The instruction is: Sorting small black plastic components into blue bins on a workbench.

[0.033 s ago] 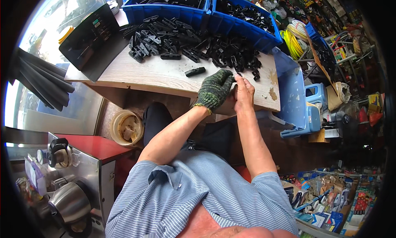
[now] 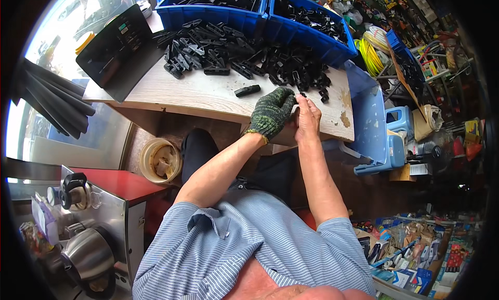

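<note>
Bare wooden tabletop (image 2: 197, 94) lies open left of the gloved left hand (image 2: 271, 113), save one loose black part (image 2: 247, 90). Beyond, a black parts heap (image 2: 234, 55) and blue bins (image 2: 228, 11) block passage; gaps there appear negligible.

We see almost no change between the two pictures. Our gloved left hand (image 2: 271, 113) and bare right hand (image 2: 307, 117) sit pressed together at the near edge of the wooden table (image 2: 208, 94) exactly as before, and the single black piece (image 2: 247, 90) lies in the same spot beside the pile of black parts (image 2: 244, 55).
</note>
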Demonstrator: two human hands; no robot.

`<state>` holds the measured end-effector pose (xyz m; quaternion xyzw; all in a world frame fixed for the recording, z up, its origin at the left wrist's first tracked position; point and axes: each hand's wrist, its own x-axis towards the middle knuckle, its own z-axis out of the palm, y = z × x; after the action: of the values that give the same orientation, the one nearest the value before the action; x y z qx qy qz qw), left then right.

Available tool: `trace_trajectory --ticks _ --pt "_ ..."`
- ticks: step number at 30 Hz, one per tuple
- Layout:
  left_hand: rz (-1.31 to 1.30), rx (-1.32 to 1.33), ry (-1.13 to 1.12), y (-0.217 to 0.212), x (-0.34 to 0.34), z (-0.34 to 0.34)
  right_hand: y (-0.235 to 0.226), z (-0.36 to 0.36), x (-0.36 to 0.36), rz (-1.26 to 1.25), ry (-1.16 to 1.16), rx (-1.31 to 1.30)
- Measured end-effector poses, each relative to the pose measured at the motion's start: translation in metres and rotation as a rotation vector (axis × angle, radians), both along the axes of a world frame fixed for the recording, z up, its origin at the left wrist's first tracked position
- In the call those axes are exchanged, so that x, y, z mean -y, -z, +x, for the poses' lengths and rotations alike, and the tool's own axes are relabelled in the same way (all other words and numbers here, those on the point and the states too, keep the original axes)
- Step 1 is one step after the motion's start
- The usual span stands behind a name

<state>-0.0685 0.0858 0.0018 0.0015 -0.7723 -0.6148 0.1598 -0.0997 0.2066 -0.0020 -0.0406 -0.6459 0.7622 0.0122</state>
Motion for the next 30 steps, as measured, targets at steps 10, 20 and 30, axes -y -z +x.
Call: trace_trajectory --ticks 10,20,30 --pt "0.15 0.111 -0.078 0.014 0.01 -0.014 -0.018 0.011 0.015 0.104 -0.195 0.02" --pt "-0.653 -0.124 -0.429 -0.022 0.056 0.024 -0.01 0.012 0.015 0.052 -0.084 0.06" --pt "-0.658 -0.151 -0.07 0.003 0.073 0.019 -0.011 0.012 0.016 -0.071 0.017 0.101"
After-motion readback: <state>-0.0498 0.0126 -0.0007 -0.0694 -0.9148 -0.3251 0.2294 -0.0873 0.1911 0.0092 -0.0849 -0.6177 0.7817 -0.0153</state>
